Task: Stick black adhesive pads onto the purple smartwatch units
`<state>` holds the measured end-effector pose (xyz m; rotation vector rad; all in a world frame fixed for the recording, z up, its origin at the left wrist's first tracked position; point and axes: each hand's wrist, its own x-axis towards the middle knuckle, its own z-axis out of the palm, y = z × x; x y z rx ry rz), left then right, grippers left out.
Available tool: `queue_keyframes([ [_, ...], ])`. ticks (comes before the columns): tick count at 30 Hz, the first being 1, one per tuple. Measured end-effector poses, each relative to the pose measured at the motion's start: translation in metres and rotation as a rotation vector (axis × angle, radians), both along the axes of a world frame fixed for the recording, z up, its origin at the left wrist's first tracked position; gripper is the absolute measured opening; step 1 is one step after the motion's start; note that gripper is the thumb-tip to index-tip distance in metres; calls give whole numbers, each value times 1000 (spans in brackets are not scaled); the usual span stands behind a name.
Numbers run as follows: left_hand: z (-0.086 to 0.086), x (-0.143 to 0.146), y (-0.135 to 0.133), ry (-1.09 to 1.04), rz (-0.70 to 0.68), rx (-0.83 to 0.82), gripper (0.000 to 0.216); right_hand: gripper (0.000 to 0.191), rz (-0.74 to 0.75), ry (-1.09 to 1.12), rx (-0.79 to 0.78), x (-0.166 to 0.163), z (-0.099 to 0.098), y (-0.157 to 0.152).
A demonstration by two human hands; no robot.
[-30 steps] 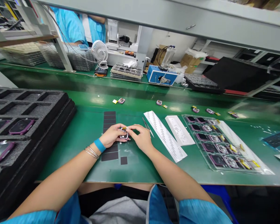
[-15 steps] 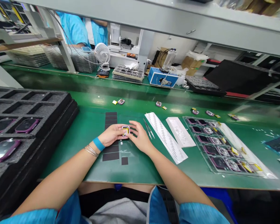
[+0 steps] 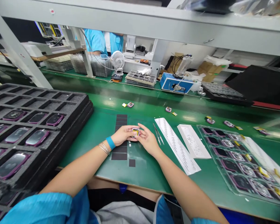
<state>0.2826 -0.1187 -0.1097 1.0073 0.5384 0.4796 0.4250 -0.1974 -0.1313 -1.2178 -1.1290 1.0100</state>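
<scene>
A small smartwatch case with its inside facing up shows a yellow piece, probably the battery, within a pale rim. My left hand grips it from the left, thumb across the near side. From the right, my right hand closes on the same case, thumb on its face and fingers along its edge. Beneath the hands lies a strip of dark square pads. One loose dark square lies closer to me. A pair of tweezers rests right of my right hand.
Left stands a stack of black foam trays with purple-rimmed watches. Rightward lie a printed label sheet, a white box and a clear tray of watch parts. Several opened cases, one a case, line the far side. A co-worker's blue sleeve shows behind.
The view has turned left, so the scene sits further right and more of the foam tray shows. My right fingers have drawn in against the watch case, which both hands keep holding.
</scene>
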Motion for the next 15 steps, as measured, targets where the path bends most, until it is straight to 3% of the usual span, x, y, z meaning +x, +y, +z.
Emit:
queue_keyframes([
  [3,9,-4,3,2,12,-24,41,65,-74,65,40,12,1,6],
  [5,16,-8,2,14,12,82,41,57,-191,98,66,20,2,8],
  [7,22,-13,-2,102,95,385,44,49,-298,112,81,26,4,10],
  [11,28,-24,-21,371,470,1082,51,42,-382,54,113,27,7,9],
  [15,34,-45,-53,524,635,1344,54,45,-348,-45,114,21,10,4],
])
